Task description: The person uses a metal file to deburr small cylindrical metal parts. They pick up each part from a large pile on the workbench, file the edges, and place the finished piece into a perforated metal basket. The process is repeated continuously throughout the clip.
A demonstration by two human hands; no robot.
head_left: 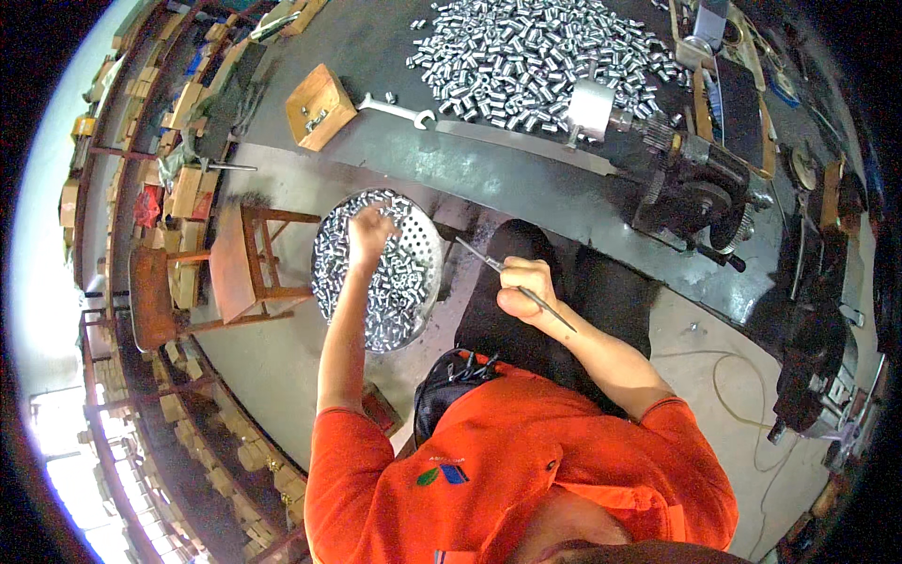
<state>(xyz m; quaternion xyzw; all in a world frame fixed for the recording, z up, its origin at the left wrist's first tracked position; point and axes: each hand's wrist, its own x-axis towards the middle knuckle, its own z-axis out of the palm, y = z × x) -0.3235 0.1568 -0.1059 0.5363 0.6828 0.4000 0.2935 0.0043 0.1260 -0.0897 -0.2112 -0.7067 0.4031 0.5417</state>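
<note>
Dark counter runs across the top w/ a big heap of small metal sleeves, a bench machine, a wooden block & a spanner. Below its edge, a perforated round tray of more sleeves sits by the knees, prob. for easy reach. Left hand is curled into them, fingers closed on some. Right hand pinches a thin metal rod, tip toward the tray. Wooden stool beside the tray; nothing blocks either hand.
</note>
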